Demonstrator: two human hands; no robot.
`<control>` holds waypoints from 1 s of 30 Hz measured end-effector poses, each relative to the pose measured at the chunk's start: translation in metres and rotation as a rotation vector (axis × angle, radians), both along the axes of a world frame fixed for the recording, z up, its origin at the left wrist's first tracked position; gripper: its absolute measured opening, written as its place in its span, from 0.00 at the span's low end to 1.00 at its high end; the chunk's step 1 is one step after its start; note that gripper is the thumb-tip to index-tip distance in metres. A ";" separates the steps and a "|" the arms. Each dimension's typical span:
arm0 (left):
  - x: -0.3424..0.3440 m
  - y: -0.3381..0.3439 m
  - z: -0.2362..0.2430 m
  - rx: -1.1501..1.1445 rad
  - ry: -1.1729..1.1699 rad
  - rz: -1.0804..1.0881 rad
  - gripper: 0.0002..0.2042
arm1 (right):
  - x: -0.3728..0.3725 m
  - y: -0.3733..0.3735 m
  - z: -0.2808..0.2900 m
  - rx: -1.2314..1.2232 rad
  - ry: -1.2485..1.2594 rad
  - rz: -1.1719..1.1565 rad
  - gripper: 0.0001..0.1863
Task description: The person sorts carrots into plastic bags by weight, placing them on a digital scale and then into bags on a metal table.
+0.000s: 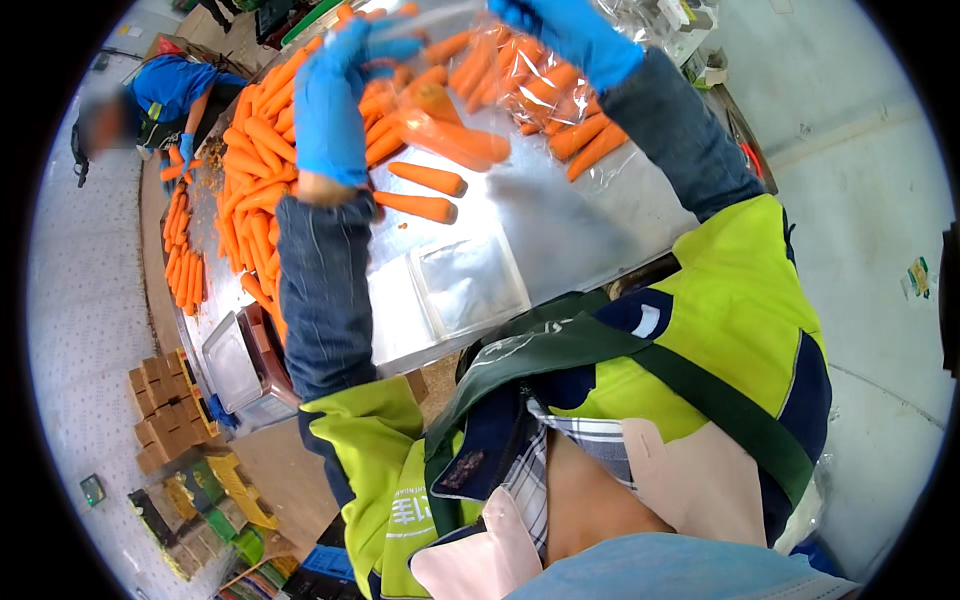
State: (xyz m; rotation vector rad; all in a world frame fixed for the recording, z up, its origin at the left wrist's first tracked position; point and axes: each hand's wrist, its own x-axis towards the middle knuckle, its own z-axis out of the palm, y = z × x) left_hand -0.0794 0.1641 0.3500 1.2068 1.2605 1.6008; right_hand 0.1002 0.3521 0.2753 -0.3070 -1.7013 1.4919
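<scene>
Both my hands wear blue gloves and are raised at the far side of the metal table. My left hand is closed at the end of a stretched strip of clear film, its fingers smeared by motion. My right hand grips the film's other end, its fingertips partly cut off by the top edge. The film looks like the mouth of a clear plastic bag with several carrots inside, tilted and blurred between my hands. Beneath my right hand lie more carrots in clear plastic. Two loose carrots lie near my left wrist.
A heap of carrots covers the table's left side. A clear flat tray lies on the metal table near its front edge. At left, a co-worker in blue handles carrots. Cardboard boxes and crates stand lower left.
</scene>
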 end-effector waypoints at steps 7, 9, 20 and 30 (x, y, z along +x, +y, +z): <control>-0.055 -0.011 -0.150 -0.354 0.259 0.097 0.13 | 0.094 0.148 -0.039 -0.340 0.567 -0.090 0.17; -0.096 -0.069 -0.254 -0.565 0.317 0.359 0.11 | 0.116 0.086 -0.054 -0.251 0.225 -0.204 0.11; -0.028 -0.052 -0.309 -0.899 0.171 0.525 0.45 | 0.166 -0.039 -0.209 -0.585 -0.396 -0.598 0.14; -0.042 -0.130 -0.270 -0.460 -0.734 0.394 0.18 | 0.071 -0.176 -0.182 -0.652 -0.555 -0.037 0.17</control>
